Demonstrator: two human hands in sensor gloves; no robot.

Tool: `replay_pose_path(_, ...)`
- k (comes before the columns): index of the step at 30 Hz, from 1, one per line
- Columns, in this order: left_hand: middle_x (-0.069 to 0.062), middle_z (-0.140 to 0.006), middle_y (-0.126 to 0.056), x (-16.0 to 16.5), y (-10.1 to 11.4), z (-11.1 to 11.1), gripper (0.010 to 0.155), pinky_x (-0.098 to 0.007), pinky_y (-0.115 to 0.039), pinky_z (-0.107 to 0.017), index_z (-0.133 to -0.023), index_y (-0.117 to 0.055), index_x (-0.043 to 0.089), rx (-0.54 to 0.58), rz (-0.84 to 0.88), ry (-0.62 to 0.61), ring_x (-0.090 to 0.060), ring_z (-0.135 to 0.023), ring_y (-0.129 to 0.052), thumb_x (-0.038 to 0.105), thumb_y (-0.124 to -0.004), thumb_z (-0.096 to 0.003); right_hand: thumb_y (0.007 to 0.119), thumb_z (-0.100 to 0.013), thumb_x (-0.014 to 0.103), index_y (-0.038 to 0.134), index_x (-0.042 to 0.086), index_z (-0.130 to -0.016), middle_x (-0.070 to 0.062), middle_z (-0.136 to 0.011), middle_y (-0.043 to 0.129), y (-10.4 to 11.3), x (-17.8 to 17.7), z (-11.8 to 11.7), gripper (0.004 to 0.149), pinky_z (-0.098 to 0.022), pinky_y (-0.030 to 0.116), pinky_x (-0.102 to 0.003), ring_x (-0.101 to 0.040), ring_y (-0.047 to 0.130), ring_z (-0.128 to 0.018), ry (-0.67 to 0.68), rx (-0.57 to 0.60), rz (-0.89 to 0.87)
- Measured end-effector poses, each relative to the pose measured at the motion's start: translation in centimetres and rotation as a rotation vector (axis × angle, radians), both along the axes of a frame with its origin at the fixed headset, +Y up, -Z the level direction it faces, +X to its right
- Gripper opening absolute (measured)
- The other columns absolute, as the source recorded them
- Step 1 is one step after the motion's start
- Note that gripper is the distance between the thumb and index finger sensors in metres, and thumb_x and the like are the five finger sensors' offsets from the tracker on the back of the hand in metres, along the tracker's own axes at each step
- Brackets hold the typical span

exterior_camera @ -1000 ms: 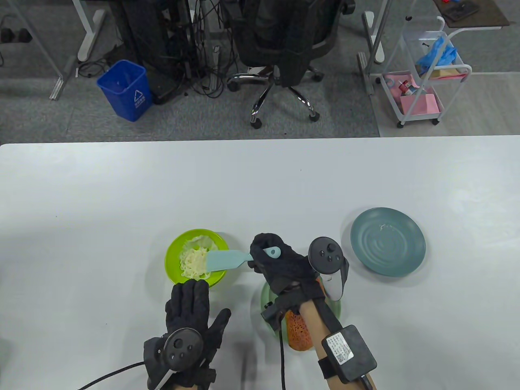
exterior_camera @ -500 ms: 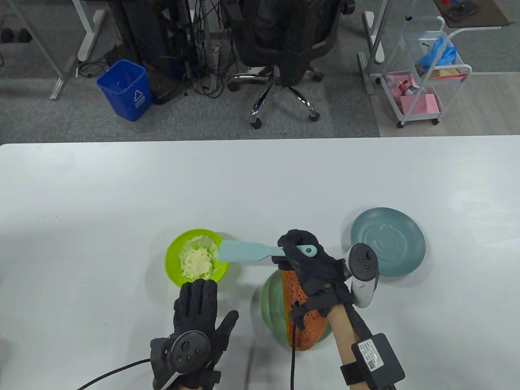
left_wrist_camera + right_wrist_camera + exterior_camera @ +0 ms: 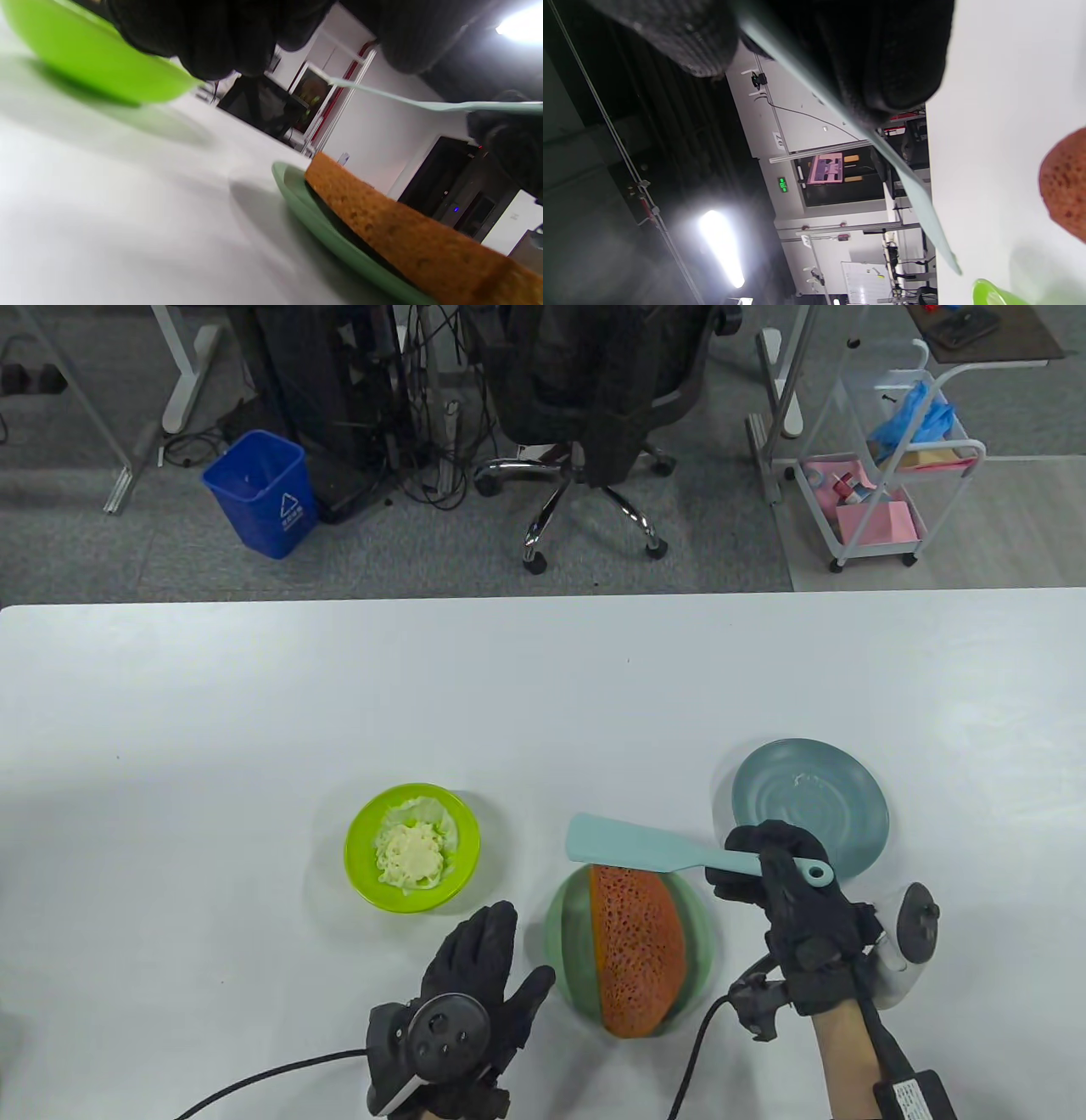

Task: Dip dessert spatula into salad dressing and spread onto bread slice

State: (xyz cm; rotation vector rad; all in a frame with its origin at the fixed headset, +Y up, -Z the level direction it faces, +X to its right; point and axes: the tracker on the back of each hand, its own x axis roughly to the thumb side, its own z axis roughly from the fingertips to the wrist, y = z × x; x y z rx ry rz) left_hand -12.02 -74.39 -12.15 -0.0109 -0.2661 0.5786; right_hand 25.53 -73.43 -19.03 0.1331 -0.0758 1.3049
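My right hand (image 3: 785, 891) grips the spatula (image 3: 670, 848) by its handle, blade hovering over the bread slice's (image 3: 638, 950) far end. My left hand (image 3: 475, 984) rests flat and empty on the worktop (image 3: 254, 712). Dipping looks finished; next I lower the blade and spread.

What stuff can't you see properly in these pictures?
- Underside of the spatula: faces away in the table view, so dressing there can't be told.
- Right hand: its fingers hide the handle.
- Green bowl: blurred in the left wrist view, cut off by the edge.
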Motion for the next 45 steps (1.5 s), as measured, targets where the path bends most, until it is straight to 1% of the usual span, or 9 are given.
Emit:
replay_pose_path(3, -0.027, -0.107, -0.07, 0.7, -0.7, -0.9, 0.08, -0.057, -0.077, -0.062, -0.117, -0.054, 0.004, -0.071, -0.013, 0.005, -0.045, -0.083, -0.09, 0.057, -0.073, -0.0606, 0.077, -0.059, 0.048, 0.062, 0.023, -0.097, -0.016, -0.096, 0.071, -0.8, 1.4, 0.1, 0.049, -0.053, 0.086, -0.045, -0.043, 0.096, -0.072, -0.008, 0.011, -0.043)
replay_pose_path(7, -0.021, -0.097, -0.081, 1.7, -1.5, -2.2, 0.079, -0.046, -0.088, -0.05, -0.115, -0.057, 0.003, -0.175, -0.045, 0.022, -0.033, -0.066, -0.101, 0.057, -0.075, -0.0598, 0.074, -0.058, 0.049, 0.062, 0.021, -0.097, -0.018, -0.094, 0.072, -1.9, 2.4, -0.1, 0.049, -0.05, 0.086, -0.045, -0.044, 0.097, -0.069, -0.02, -0.004, -0.076)
replay_pose_path(11, -0.018, -0.088, -0.089, 2.4, -1.9, -3.1, 0.079, -0.039, -0.093, -0.039, -0.113, -0.06, 0.0, -0.248, -0.027, 0.067, -0.025, -0.051, -0.106, 0.055, -0.078, -0.059, 0.074, -0.059, 0.048, 0.061, 0.02, -0.097, -0.019, -0.093, 0.072, -2.7, 2.4, -0.4, 0.048, -0.049, 0.086, -0.045, -0.044, 0.097, -0.067, -0.026, -0.034, -0.08)
replay_pose_path(15, -0.014, -0.082, -0.093, 3.0, -2.2, -3.7, 0.074, -0.031, -0.095, -0.03, -0.11, -0.065, 0.002, -0.288, -0.1, 0.096, -0.017, -0.04, -0.108, 0.053, -0.08, -0.0585, 0.074, -0.06, 0.047, 0.063, 0.019, -0.096, -0.02, -0.091, 0.073, -3.1, 2.2, -0.6, 0.047, -0.047, 0.086, -0.045, -0.044, 0.098, -0.065, -0.041, -0.057, -0.033)
replay_pose_path(22, -0.008, -0.07, -0.099, 3.3, -2.9, -4.0, 0.068, -0.028, -0.096, -0.023, -0.105, -0.072, 0.003, -0.276, -0.102, 0.145, -0.012, -0.031, -0.109, 0.05, -0.082, -0.0576, 0.073, -0.06, 0.047, 0.063, 0.02, -0.095, -0.019, -0.089, 0.074, -3.4, 2.4, -0.6, 0.046, -0.046, 0.085, -0.046, -0.044, 0.098, -0.063, -0.054, -0.064, -0.011)
replay_pose_path(24, -0.007, -0.068, -0.1, 3.4, -2.9, -4.0, 0.067, -0.027, -0.096, -0.023, -0.104, -0.074, 0.002, -0.273, -0.106, 0.157, -0.011, -0.03, -0.109, 0.05, -0.082, -0.0577, 0.07, -0.059, 0.049, 0.063, 0.02, -0.095, -0.019, -0.089, 0.074, -3.6, 2.6, -0.5, 0.047, -0.046, 0.084, -0.046, -0.044, 0.097, -0.063, -0.06, -0.072, -0.01)
replay_pose_path(31, -0.001, -0.059, -0.101, 3.7, -3.2, -4.0, 0.061, -0.026, -0.097, -0.02, -0.099, -0.08, 0.004, -0.192, -0.168, 0.202, -0.008, -0.025, -0.11, 0.047, -0.085, -0.0565, 0.067, -0.058, 0.052, 0.06, 0.019, -0.096, -0.019, -0.089, 0.074, -4.1, 2.9, -0.5, 0.05, -0.046, 0.084, -0.046, -0.044, 0.097, -0.063, -0.061, -0.098, -0.008)
replay_pose_path(38, 0.001, -0.056, -0.102, 3.8, -3.2, -4.0, 0.058, -0.025, -0.097, -0.018, -0.098, -0.081, 0.004, -0.199, -0.164, 0.195, -0.006, -0.021, -0.109, 0.045, -0.084, -0.057, 0.068, -0.058, 0.05, 0.06, 0.018, -0.096, -0.02, -0.09, 0.074, -4.6, 2.6, -0.7, 0.05, -0.046, 0.085, -0.046, -0.045, 0.097, -0.063, -0.061, -0.146, 0.012)
replay_pose_path(45, 0.001, -0.056, -0.102, 3.8, -3.2, -4.0, 0.058, -0.025, -0.097, -0.019, -0.098, -0.08, 0.003, -0.203, -0.161, 0.19, -0.007, -0.022, -0.109, 0.044, -0.084, -0.0572, 0.07, -0.058, 0.05, 0.061, 0.018, -0.096, -0.02, -0.09, 0.074, -4.8, 2.6, -0.7, 0.05, -0.046, 0.086, -0.046, -0.045, 0.098, -0.063, -0.076, -0.163, 0.026)
